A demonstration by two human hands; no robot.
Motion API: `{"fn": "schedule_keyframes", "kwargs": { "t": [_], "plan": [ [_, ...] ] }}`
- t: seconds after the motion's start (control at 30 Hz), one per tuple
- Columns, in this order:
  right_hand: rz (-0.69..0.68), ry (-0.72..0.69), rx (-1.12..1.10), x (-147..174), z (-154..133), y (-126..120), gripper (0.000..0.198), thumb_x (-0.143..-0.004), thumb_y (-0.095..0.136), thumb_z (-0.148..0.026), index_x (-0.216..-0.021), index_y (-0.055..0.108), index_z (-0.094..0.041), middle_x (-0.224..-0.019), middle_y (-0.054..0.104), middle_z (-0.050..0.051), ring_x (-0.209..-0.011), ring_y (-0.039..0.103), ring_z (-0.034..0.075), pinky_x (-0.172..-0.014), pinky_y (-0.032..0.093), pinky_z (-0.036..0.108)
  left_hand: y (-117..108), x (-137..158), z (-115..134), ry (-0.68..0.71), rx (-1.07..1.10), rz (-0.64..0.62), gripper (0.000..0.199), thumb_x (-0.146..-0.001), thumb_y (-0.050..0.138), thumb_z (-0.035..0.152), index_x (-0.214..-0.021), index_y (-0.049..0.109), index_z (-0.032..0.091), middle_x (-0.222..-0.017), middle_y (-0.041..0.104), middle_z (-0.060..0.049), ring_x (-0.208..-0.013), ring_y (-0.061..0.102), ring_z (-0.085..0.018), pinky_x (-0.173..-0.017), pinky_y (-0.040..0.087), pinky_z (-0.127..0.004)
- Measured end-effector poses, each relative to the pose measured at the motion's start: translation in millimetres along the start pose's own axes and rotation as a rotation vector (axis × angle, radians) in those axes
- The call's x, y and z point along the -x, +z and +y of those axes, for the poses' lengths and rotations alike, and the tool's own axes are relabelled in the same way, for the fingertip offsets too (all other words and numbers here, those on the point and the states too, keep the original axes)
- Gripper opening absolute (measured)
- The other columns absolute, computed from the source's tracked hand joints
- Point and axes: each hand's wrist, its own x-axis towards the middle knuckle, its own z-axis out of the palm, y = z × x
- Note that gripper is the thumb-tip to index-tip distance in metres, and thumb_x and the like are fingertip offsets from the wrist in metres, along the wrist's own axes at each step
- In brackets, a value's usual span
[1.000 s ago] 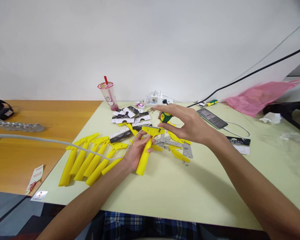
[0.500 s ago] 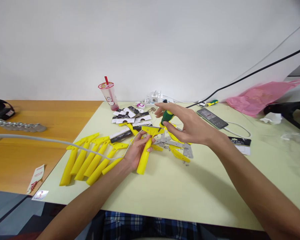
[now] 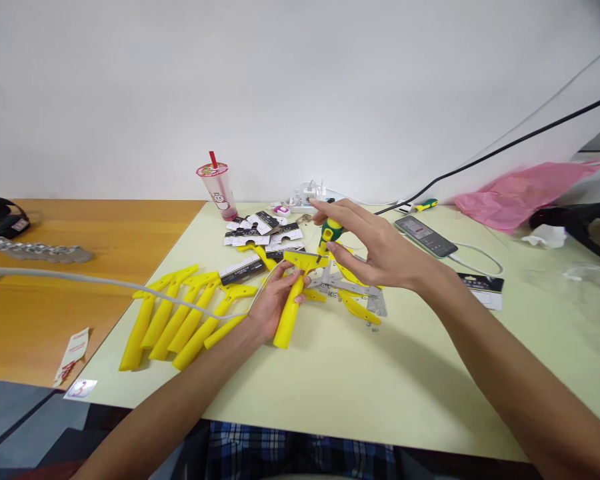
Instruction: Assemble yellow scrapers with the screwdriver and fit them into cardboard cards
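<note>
My left hand is closed around a yellow scraper, its handle pointing down toward me and its wide head at the top. My right hand grips a green and yellow screwdriver, whose tip meets the right end of the scraper's head. Just beyond the hands lie grey metal plates, loose yellow pieces and small screws. Several yellow scraper handles lie side by side to the left of my left hand.
Black and white cards are heaped behind the handles, near a cup with a straw. A phone on a white cable and another screwdriver lie at the right. A pale cable crosses above the handles.
The screwdriver handle has turned in my right hand, showing more yellow, and the fingers have shifted slightly. My left hand and the scraper stay in place.
</note>
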Motion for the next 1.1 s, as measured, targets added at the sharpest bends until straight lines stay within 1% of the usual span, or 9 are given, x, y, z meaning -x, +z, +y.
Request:
{"fn": "schedule_keyframes", "kwargs": {
  "t": [0.07, 0.2, 0.27, 0.4, 0.5, 0.57, 0.67, 0.8, 1.1],
  "plan": [
    [-0.005, 0.01, -0.014, 0.2, -0.2, 0.2, 0.071, -0.111, 0.051, -0.028, -0.176, 0.027, -0.042, -0.151, 0.068, 0.009, -0.125, 0.069, 0.03, -0.108, 0.061, 0.058, -0.3, -0.2, 0.0, 0.002, 0.001, -0.002, 0.047, -0.08, 0.091, 0.011, -0.114, 0.061, 0.023, -0.112, 0.067, -0.005, -0.086, 0.07, -0.012, -0.051, 0.043, -0.014],
    [0.02, 0.02, 0.016, 0.0, 1.9, 2.3, 0.059, -0.113, 0.054, -0.033, -0.17, 0.041, -0.042, -0.134, 0.074, 0.007, -0.096, 0.076, 0.025, -0.091, 0.066, 0.049, -0.9, -0.4, -0.3, 0.0, 0.01, 0.007, 0.047, -0.08, 0.091, 0.011, -0.114, 0.061, 0.023, -0.114, 0.067, -0.005, -0.087, 0.07, -0.013, -0.051, 0.043, -0.015],
    [0.026, 0.019, 0.032, -0.5, 2.7, 2.9, 0.054, -0.113, 0.055, -0.036, -0.166, 0.047, -0.042, -0.129, 0.074, 0.007, -0.09, 0.076, 0.024, -0.088, 0.066, 0.047, -1.3, -0.5, -0.5, 0.002, 0.012, 0.006, 0.047, -0.08, 0.091, 0.011, -0.114, 0.061, 0.023, -0.115, 0.068, -0.006, -0.087, 0.07, -0.013, -0.051, 0.043, -0.015],
    [0.038, -0.005, 0.039, -1.5, 2.5, 2.3, 0.057, -0.111, 0.06, -0.038, -0.167, 0.047, -0.04, -0.135, 0.071, 0.01, -0.104, 0.073, 0.027, -0.094, 0.065, 0.048, -2.1, -0.6, -0.6, 0.001, 0.01, 0.005, 0.046, -0.08, 0.09, 0.011, -0.113, 0.061, 0.023, -0.112, 0.067, -0.004, -0.088, 0.071, -0.013, -0.051, 0.043, -0.015],
    [0.041, -0.042, 0.025, -1.2, 1.6, 1.3, 0.066, -0.111, 0.057, -0.032, -0.174, 0.038, -0.037, -0.147, 0.065, 0.013, -0.128, 0.067, 0.031, -0.109, 0.059, 0.056, -2.3, -0.9, -0.4, -0.002, 0.011, 0.004, 0.044, -0.082, 0.09, 0.011, -0.112, 0.06, 0.023, -0.111, 0.065, -0.003, -0.087, 0.071, -0.012, -0.05, 0.044, -0.015],
    [0.035, -0.044, 0.007, -0.7, 0.9, 0.8, 0.07, -0.11, 0.053, -0.027, -0.176, 0.032, -0.037, -0.152, 0.062, 0.013, -0.134, 0.064, 0.032, -0.112, 0.058, 0.058, -1.8, -1.0, -0.3, -0.003, 0.013, 0.008, 0.044, -0.082, 0.09, 0.011, -0.111, 0.059, 0.023, -0.109, 0.064, -0.003, -0.087, 0.071, -0.012, -0.049, 0.044, -0.015],
    [0.02, -0.007, -0.013, -0.1, -0.3, 0.5, 0.072, -0.11, 0.05, -0.025, -0.177, 0.029, -0.04, -0.152, 0.064, 0.011, -0.123, 0.069, 0.029, -0.105, 0.062, 0.056, -0.9, -1.1, -0.2, -0.001, 0.019, 0.028, 0.046, -0.081, 0.09, 0.011, -0.111, 0.058, 0.023, -0.107, 0.063, -0.003, -0.087, 0.071, -0.013, -0.049, 0.043, -0.015],
    [0.043, 0.005, -0.011, -0.7, -0.1, 1.8, 0.064, -0.112, 0.052, -0.027, -0.173, 0.038, -0.04, -0.148, 0.068, 0.01, -0.098, 0.074, 0.023, -0.095, 0.066, 0.05, -0.8, -0.8, 0.1, 0.002, 0.017, 0.02, 0.044, -0.082, 0.089, 0.012, -0.111, 0.058, 0.024, -0.107, 0.063, -0.003, -0.087, 0.07, -0.013, -0.049, 0.043, -0.015],
    [0.095, -0.03, 0.091, -1.1, 6.4, 0.8, 0.035, -0.11, 0.065, -0.039, -0.144, 0.066, -0.031, -0.118, 0.069, 0.01, -0.09, 0.069, 0.024, -0.082, 0.063, 0.041, -1.5, -0.5, 0.6, 0.006, 0.014, -0.009, 0.042, -0.084, 0.087, 0.011, -0.111, 0.057, 0.023, -0.106, 0.064, -0.003, -0.086, 0.07, -0.013, -0.049, 0.043, -0.015]
  ]
}}
